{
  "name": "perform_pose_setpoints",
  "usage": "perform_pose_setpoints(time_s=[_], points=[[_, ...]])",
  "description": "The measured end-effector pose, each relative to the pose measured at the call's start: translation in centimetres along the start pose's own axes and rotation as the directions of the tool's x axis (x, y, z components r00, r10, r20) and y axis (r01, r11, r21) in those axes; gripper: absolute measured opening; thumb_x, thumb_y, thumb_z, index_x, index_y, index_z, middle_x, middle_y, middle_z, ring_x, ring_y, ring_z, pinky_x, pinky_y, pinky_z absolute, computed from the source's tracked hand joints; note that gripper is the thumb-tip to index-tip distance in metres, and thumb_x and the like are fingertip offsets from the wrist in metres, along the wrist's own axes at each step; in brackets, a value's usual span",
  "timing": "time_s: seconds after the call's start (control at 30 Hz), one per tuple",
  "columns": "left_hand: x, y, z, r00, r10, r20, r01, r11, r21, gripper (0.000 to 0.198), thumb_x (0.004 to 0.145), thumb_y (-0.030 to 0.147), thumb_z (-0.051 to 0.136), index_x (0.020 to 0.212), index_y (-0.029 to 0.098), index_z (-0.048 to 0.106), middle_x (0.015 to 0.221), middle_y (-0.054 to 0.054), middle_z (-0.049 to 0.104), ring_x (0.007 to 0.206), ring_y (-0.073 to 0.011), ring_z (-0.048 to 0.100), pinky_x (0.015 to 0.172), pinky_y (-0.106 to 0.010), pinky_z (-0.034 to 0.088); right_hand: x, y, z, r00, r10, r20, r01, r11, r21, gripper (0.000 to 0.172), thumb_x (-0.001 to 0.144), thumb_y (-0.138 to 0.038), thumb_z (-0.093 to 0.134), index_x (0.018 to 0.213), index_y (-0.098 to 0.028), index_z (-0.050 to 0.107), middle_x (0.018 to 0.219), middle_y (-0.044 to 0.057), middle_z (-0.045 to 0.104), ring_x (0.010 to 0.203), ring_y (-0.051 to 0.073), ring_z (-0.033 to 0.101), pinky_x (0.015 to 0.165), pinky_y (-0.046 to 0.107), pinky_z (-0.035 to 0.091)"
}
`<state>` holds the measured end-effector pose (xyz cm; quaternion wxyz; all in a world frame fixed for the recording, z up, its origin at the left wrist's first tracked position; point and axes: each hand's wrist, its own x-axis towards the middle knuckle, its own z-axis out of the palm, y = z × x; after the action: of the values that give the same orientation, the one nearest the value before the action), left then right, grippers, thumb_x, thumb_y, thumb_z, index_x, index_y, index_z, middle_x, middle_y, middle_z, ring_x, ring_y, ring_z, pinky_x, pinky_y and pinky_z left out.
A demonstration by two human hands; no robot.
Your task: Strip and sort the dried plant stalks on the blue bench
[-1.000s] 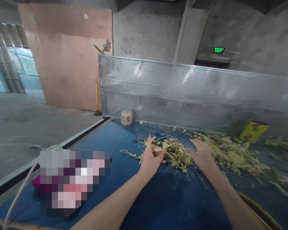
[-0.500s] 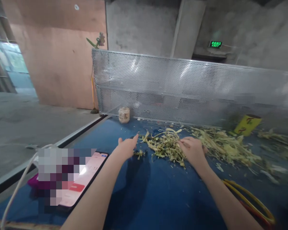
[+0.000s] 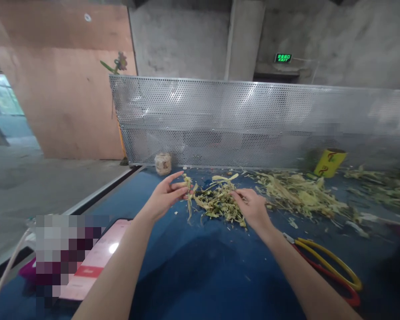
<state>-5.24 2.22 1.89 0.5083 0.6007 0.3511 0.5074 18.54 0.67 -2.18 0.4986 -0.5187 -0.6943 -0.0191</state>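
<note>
A heap of pale green, dried-looking plant bits (image 3: 222, 204) lies on the blue tabletop. Left of it, my left hand (image 3: 168, 193) is raised a little, a thin stringy sprig of the plant (image 3: 189, 202) caught between thumb and fingers and dangling down. At the heap's right edge, my right hand (image 3: 251, 206) has thumb and fingertips pinched together against the plant bits. Whatever sits between those fingertips is hidden. Beyond the right hand spreads a larger pile of long, yellowish leafy strips (image 3: 300, 193).
Scissors with yellow and red handles (image 3: 330, 262) lie by my right forearm. A phone (image 3: 90, 271) lies beside my left forearm. A whitish roll (image 3: 163, 163) and a yellow can-like cylinder (image 3: 330, 163) stand near the perforated metal panel (image 3: 200, 106) at the back.
My left hand has risen from the table beside the heap, lifting the small sprig that lay there. My right hand stays at the heap's right edge. The view has shifted slightly.
</note>
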Motion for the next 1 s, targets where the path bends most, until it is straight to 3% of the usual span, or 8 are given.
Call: perform_pose_setpoints(time_s=[0.2, 0.33, 0.47, 0.6, 0.7, 0.77, 0.87, 1.0], points=[[-0.2, 0.5, 0.4, 0.997, -0.071, -0.019, 0.065, 0.974, -0.216, 0.051, 0.064, 0.015, 0.063, 0.112, 0.016, 0.045, 0.088, -0.007, 0.063, 0.080, -0.0167, 0.061, 0.067, -0.028, 0.047, 0.1, -0.6, -0.2, 0.983, 0.071, 0.167, -0.113, 0.959, 0.259, 0.024, 0.079, -0.032, 0.045, 0.072, -0.019, 0.064, 0.072, 0.005, 0.063, 0.078, 0.020, 0.056, 0.073, 0.030, 0.039], [0.1, 0.4, -0.1, 0.969, -0.128, -0.210, 0.086, 0.976, -0.198, 0.048, 0.060, 0.015, 0.065, 0.105, 0.017, 0.048, 0.082, -0.004, 0.061, 0.066, -0.0125, 0.060, 0.052, -0.023, 0.046, 0.3, -0.7, -0.4, 0.969, 0.152, 0.194, -0.230, 0.840, 0.491, 0.028, 0.079, -0.036, 0.043, 0.071, -0.018, 0.063, 0.064, 0.002, 0.059, 0.072, 0.017, 0.055, 0.070, 0.028, 0.040], [0.6, -0.1, -0.5, 0.938, -0.099, -0.331, 0.107, 0.994, 0.008, 0.055, 0.056, 0.020, 0.067, 0.106, 0.017, 0.046, 0.065, 0.003, 0.054, 0.051, -0.0087, 0.054, 0.044, -0.020, 0.041, 0.7, -0.2, -0.1, 0.968, 0.224, 0.113, -0.244, 0.747, 0.619, 0.025, 0.076, -0.038, 0.048, 0.080, -0.017, 0.063, 0.063, 0.001, 0.056, 0.064, 0.014, 0.052, 0.066, 0.026, 0.040], [0.9, -1.5, -0.6, 0.958, -0.214, -0.194, 0.267, 0.911, 0.314, 0.058, 0.061, 0.030, 0.063, 0.112, 0.014, 0.041, 0.068, -0.001, 0.058, 0.053, -0.0126, 0.057, 0.044, -0.021, 0.041, 1.0, 0.1, 0.1, 0.954, 0.273, 0.121, -0.283, 0.702, 0.653, 0.025, 0.073, -0.039, 0.049, 0.078, -0.017, 0.062, 0.062, 0.001, 0.055, 0.060, 0.012, 0.049, 0.057, 0.023, 0.038], [1.1, -2.6, -0.7, 0.965, -0.189, -0.184, 0.261, 0.784, 0.563, 0.056, 0.067, 0.030, 0.054, 0.117, 0.014, 0.034, 0.090, -0.010, 0.061, 0.073, -0.0205, 0.061, 0.060, -0.031, 0.047, 1.0, 0.2, 0.2, 0.944, 0.280, 0.174, -0.328, 0.741, 0.587, 0.025, 0.074, -0.038, 0.047, 0.073, -0.016, 0.059, 0.060, 0.001, 0.053, 0.056, 0.012, 0.046, 0.054, 0.023, 0.036], [1.2, -3.2, -0.6, 0.957, -0.007, -0.289, 0.246, 0.544, 0.803, 0.055, 0.069, 0.026, 0.050, 0.120, 0.014, 0.032, 0.100, -0.016, 0.059, 0.090, -0.0280, 0.057, 0.074, -0.041, 0.042, 0.8, 0.3, 0.4, 0.939, 0.267, 0.217, -0.341, 0.813, 0.473, 0.024, 0.074, -0.036, 0.045, 0.067, -0.016, 0.056, 0.058, 0.000, 0.052, 0.054, 0.012, 0.045, 0.052, 0.023, 0.034], [1.4, -3.6, 0.3, 0.943, 0.180, -0.280, 0.229, 0.259, 0.938, 0.054, 0.073, 0.029, 0.044, 0.123, 0.012, 0.031, 0.112, -0.021, 0.053, 0.108, -0.0355, 0.044, 0.084, -0.052, 0.030, 0.4, 0.3, 0.9, 0.947, 0.214, 0.239, -0.270, 0.934, 0.235, 0.020, 0.073, -0.031, 0.044, 0.060, -0.017, 0.051, 0.055, -0.001, 0.049, 0.053, 0.012, 0.044, 0.053, 0.023, 0.032], [2.1, -4.2, 2.7, 0.960, -0.033, -0.278, 0.271, 0.357, 0.894, 0.055, 0.075, 0.043, 0.039, 0.122, 0.014, 0.032, 0.093, -0.013, 0.064, 0.100, -0.0321, 0.051, 0.086, -0.054, 0.025, 0.0, 0.1, 1.0, 0.931, 0.249, 0.266, -0.234, 0.968, -0.086, 0.021, 0.069, -0.024, 0.043, 0.050, -0.017, 0.046, 0.048, -0.002, 0.047, 0.052, 0.012, 0.043, 0.059, 0.026, 0.029]])
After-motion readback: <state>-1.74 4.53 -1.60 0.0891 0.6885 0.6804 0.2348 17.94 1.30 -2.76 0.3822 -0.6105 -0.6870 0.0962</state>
